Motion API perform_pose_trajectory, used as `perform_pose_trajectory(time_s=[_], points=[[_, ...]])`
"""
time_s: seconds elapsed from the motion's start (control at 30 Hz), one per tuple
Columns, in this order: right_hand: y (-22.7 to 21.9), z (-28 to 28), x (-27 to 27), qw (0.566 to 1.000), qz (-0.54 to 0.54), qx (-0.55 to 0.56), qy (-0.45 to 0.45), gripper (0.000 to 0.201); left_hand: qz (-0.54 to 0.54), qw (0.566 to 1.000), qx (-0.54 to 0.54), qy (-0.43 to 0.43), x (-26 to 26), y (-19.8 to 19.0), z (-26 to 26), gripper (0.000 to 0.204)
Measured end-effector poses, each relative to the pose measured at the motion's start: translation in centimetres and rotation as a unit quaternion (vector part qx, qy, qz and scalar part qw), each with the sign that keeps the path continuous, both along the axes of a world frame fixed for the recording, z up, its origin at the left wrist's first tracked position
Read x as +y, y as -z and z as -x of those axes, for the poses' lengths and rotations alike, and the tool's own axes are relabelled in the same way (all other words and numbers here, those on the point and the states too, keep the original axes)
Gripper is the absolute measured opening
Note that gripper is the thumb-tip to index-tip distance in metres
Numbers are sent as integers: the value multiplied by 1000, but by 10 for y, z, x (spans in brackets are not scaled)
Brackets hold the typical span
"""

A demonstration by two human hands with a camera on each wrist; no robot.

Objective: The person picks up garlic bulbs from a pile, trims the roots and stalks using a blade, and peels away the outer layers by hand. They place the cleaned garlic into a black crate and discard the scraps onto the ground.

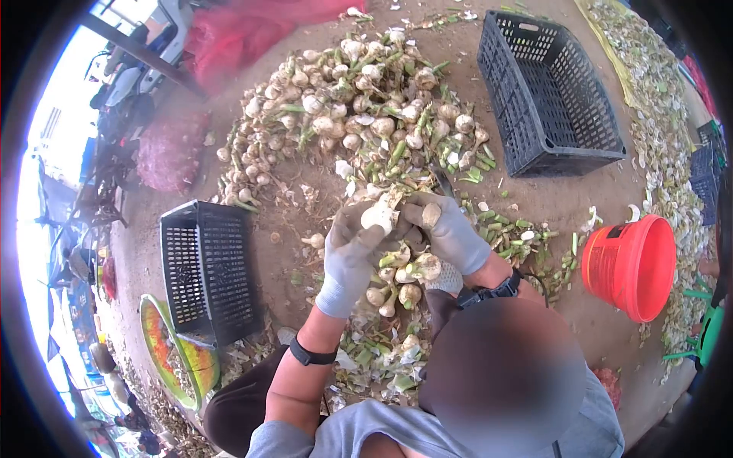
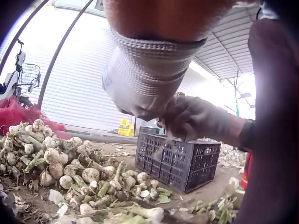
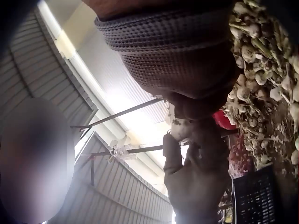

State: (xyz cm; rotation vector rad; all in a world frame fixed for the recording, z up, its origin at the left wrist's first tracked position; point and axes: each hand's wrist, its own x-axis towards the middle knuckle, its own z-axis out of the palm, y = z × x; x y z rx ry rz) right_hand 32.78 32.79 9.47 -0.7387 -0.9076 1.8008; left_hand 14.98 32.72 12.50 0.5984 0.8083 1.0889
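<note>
In the head view my gloved left hand (image 1: 347,259) holds a pale garlic bulb (image 1: 379,217), its outer skin partly peeled back. My gloved right hand (image 1: 458,240) meets it from the right, fingers curled and thumb up. From the top of the right hand juts a dark, narrow knife blade (image 1: 442,182); its handle is hidden in the grip. Below the hands lie several trimmed garlic bulbs (image 1: 408,295). The left wrist view shows the left glove (image 2: 145,84) overlapping the right hand (image 2: 196,119). In the right wrist view the bulb (image 3: 181,129) sits between both hands.
A large heap of garlic (image 1: 336,114) with stems lies ahead. Black crates stand at left (image 1: 221,267) and far right (image 1: 534,145). A red bucket (image 1: 611,263) is at right, cut stems (image 1: 527,244) before it. A green-rimmed basket (image 1: 153,343) and red mesh bag (image 1: 174,156) lie left.
</note>
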Motion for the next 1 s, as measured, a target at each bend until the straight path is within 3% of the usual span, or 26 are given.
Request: perform_pose_trajectory(time_s=[0.07,0.1,0.13,0.17,0.2,0.27,0.33,0.4,0.47,0.5,0.53,0.57,0.6,0.63,0.67,0.7,0.73,0.77,0.8,0.83,0.87,0.93,0.97,1.0], points=[[-14,-6,-5,994,9,-76,77,29,4,1000,11,24,-6,-10,-2,48],[-19,-10,-5,996,27,-70,58,26,-141,971,194,-5,-12,-13,-8,48],[-26,-12,-9,996,19,-68,59,26,-277,888,365,-36,-15,-13,-13,48],[-34,-11,-14,999,7,1,49,26,-409,790,456,-33,-12,-7,-8,49],[-43,-12,-20,997,-4,69,38,27,-414,788,455,-35,-15,-16,-13,49],[-52,-19,-26,999,4,25,33,28,-524,650,545,-78,-24,-34,-23,45],[-48,-22,-29,997,-57,-34,30,25,-537,646,537,-85,-33,-46,-27,45],[-56,-30,-40,994,-96,-36,40,21,-483,701,522,-50,-45,-63,-29,45],[-76,-40,-55,998,-59,32,-1,21,-483,716,501,-52,-52,-78,-33,39],[-87,-41,-62,996,-72,32,30,16,-340,865,369,-4,-56,-89,-34,37],[-92,-44,-65,996,-79,28,35,16,-177,959,214,50,-59,-101,-35,35],[-95,-49,-65,948,-259,-135,125,15,-70,990,22,118,-58,-117,-37,28],[-99,-55,-68,834,-420,-291,207,15,-255,929,237,124,-61,-118,-42,26],[-104,-60,-77,809,-429,-323,239,17,-109,980,96,139,-62,-125,-43,31],[-108,-63,-83,808,-439,-302,250,24,42,986,-46,155,-62,-133,-47,38],[-103,-60,-85,858,-392,-213,256,29,43,982,-52,176,-65,-144,-54,44],[-119,-54,-92,896,-343,-119,257,35,-25,975,4,223,-67,-151,-58,45],[-137,-57,-111,941,-267,-62,197,48,-78,972,91,203,-74,-158,-65,43],[-136,-60,-115,936,-277,-69,207,48,-130,960,175,178,-84,-166,-74,41],[-130,-63,-117,948,-248,-40,195,48,-226,913,301,154,-98,-177,-85,41],[-125,-66,-120,959,-219,-10,181,48,-322,877,334,126,-105,-171,-90,44],[-151,-71,-143,956,-214,-32,196,41,-251,898,301,199,-125,-199,-86,53],[-163,-73,-156,966,-202,48,154,37,-200,909,231,285,-124,-201,-78,44],[-177,-74,-168,967,-188,129,111,33,-134,951,84,264,-133,-198,-82,36]])
